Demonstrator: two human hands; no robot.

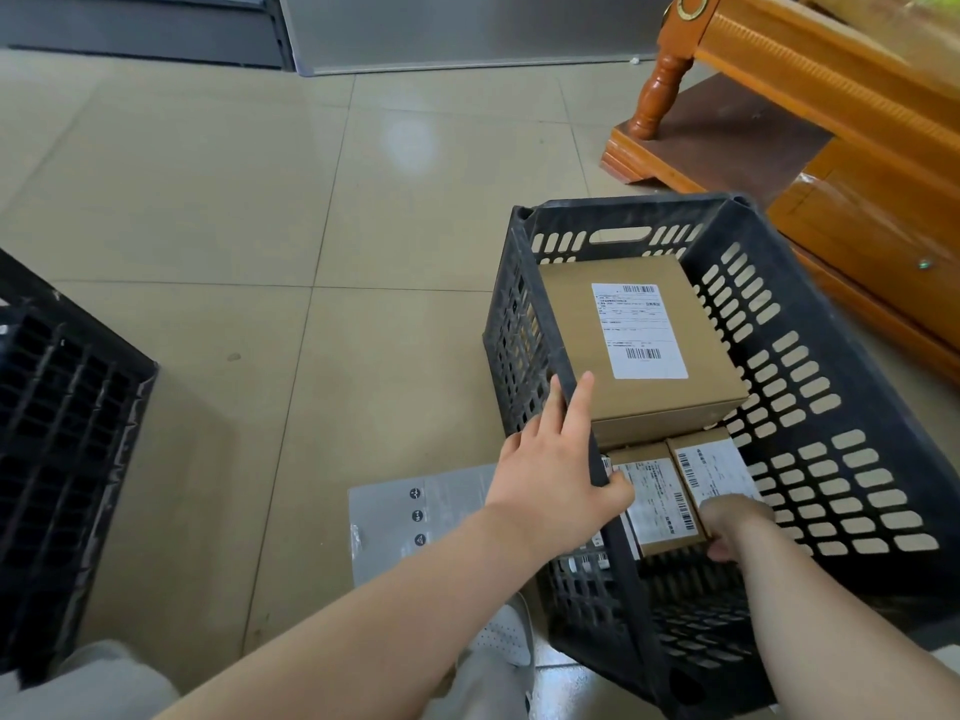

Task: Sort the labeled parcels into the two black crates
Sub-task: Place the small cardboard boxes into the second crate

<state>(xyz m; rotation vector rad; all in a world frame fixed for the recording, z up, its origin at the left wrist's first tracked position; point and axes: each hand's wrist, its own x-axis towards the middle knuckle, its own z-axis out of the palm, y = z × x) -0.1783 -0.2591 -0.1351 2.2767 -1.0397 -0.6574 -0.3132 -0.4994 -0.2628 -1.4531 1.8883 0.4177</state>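
A black slotted crate stands on the floor at the right. Inside it a large brown parcel with a white label lies at the far end. Two small labelled parcels lie side by side nearer me. My left hand grips the crate's left rim, thumb inside, fingers along the outside. My right hand reaches into the crate and grips the near end of the right small parcel. The other small parcel lies beside it. A second black crate sits at the left edge.
A grey plastic mailer bag lies flat on the tiled floor just left of the right crate. Orange wooden furniture stands close behind and to the right of that crate. My knees and a white shoe show at the bottom.
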